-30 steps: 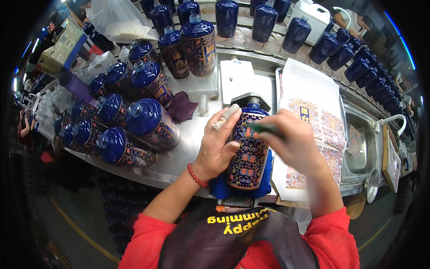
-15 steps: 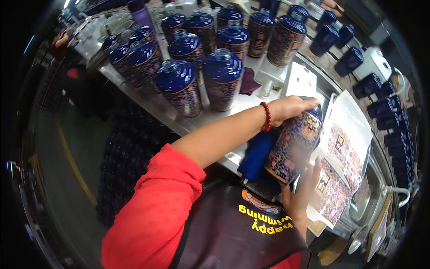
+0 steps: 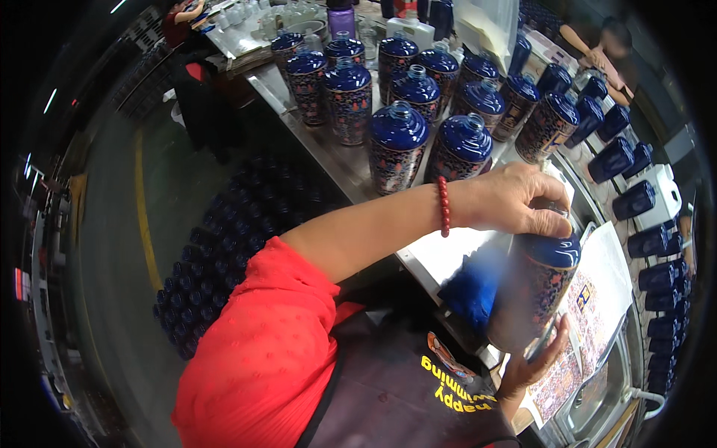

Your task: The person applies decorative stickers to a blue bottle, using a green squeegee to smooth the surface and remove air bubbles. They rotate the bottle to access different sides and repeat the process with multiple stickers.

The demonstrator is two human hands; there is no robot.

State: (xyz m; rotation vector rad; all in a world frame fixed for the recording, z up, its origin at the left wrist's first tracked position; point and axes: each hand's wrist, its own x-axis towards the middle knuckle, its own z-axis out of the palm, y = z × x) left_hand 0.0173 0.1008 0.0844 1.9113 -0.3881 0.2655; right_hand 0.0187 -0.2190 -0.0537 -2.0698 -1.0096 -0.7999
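Note:
My left hand (image 3: 515,200) grips a bottle (image 3: 544,284) by its neck, thumb and fingers closed round the top. The bottle has a glossy dark-blue shoulder and a colourful floral wrap, and it leans with its base towards me. Its lower part is blurred. Against the base's right side lies my right hand (image 3: 532,367), fingers stretched and apart; a greyish edge between hand and bottle is too unclear to name. Sheets of printed floral labels (image 3: 609,263) lie to the right of the bottle. A blue cloth (image 3: 470,293) sits to its left, near the table edge.
Several similar bottles (image 3: 399,134) stand on the metal table (image 3: 287,93) ahead. More dark-blue bottles line the right side beside a white jug (image 3: 665,196). Many stand on the floor (image 3: 224,261) at left. Other people work at far left (image 3: 183,19) and far right (image 3: 597,56).
My view has shifted, so the standing bottles appear farther right. My left hand has come onto the bottle's neck, and the bottle is turned more upright. My right hand stays by its lower side.

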